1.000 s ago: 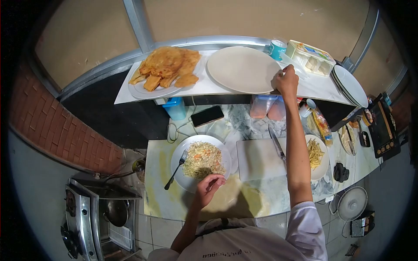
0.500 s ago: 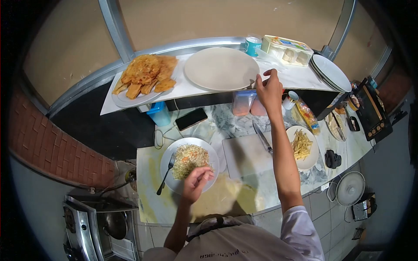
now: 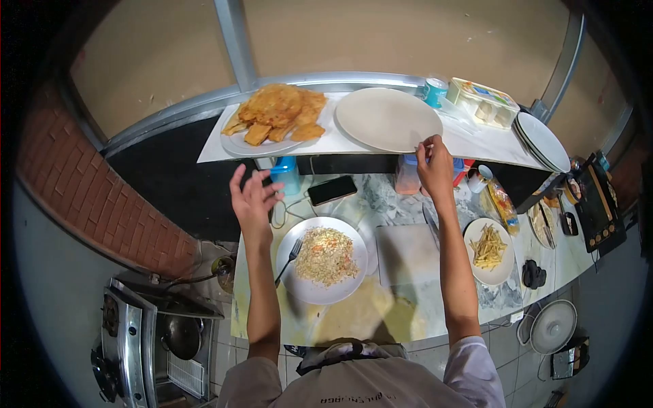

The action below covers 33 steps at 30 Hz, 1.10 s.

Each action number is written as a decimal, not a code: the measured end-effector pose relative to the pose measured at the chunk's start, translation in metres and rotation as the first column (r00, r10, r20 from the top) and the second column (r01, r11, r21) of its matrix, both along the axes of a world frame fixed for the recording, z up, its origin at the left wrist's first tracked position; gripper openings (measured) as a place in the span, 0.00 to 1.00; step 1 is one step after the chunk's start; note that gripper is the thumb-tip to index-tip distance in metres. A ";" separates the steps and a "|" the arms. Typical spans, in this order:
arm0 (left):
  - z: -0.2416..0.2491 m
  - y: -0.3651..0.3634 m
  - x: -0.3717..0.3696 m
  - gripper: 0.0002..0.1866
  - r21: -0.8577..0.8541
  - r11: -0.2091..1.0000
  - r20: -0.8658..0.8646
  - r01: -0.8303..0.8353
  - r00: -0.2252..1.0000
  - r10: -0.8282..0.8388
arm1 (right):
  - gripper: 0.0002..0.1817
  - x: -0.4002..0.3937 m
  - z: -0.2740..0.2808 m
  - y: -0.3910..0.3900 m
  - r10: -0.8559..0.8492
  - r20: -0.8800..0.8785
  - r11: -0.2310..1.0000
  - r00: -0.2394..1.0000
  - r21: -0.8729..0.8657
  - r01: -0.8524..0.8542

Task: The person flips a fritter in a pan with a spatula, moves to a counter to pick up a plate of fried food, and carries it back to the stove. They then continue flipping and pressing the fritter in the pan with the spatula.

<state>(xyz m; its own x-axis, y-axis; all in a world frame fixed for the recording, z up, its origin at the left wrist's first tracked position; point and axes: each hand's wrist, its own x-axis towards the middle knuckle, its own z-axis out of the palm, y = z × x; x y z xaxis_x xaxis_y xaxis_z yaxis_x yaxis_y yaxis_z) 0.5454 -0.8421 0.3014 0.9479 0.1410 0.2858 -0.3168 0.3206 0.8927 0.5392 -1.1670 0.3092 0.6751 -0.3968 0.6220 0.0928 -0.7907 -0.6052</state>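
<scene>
An empty, large off-white plate lies on the white shelf. My right hand is at its front right rim, fingers bent over the edge and thumb in front, seemingly pinching it. My left hand is raised with fingers spread, holding nothing, just below the shelf edge and a plate of golden fried pieces. On the counter beneath, a white plate holds a mound of shredded vegetables with orange bits. A fork with a dark handle rests on that plate's left side.
A phone, a cutting board, a knife and a plate of cut fries lie on the counter. Stacked plates, an egg tub and a teal canister stand along the shelf.
My left hand has risen from above the shredded vegetables toward the shelf and opened. My right hand has closed in on the empty plate's rim. The view has shifted left.
</scene>
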 end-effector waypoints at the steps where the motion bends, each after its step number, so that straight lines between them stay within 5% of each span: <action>1: 0.006 0.005 0.011 0.33 -0.021 0.999 -0.042 -0.039 0.998 0.038 | 0.08 0.000 -0.001 -0.001 0.010 0.001 1.000 1.000 -0.001 -0.010; 6: 0.012 0.013 0.054 0.42 -0.018 0.989 -0.071 -0.149 0.987 0.147 | 0.08 -0.002 -0.003 -0.001 0.058 0.042 0.998 0.997 0.027 -0.059; 13: 0.017 -0.002 0.071 0.36 0.006 0.993 -0.125 -0.118 0.985 0.118 | 0.04 -0.029 -0.015 0.007 0.058 0.263 0.990 0.963 0.111 -0.090; 27: 0.008 -0.013 0.076 0.23 -0.141 0.986 -0.052 -0.092 0.995 0.086 | 0.01 -0.053 -0.019 0.041 0.286 0.170 0.931 0.943 0.183 -0.315; 33: 0.006 -0.018 0.059 0.24 -0.155 0.983 -0.083 -0.103 0.992 0.091 | 0.04 -0.051 -0.019 0.097 0.536 0.002 0.803 0.844 0.309 -0.510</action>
<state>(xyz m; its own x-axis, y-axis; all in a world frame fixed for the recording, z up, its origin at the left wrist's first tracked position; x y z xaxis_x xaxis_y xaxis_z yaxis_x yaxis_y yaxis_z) 0.6040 -0.8599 0.3075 0.9453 0.2712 0.1814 -0.2877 0.4307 0.8554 0.4883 -1.0704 0.2897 0.8744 -0.1195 0.4702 0.3825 -0.4263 -0.8197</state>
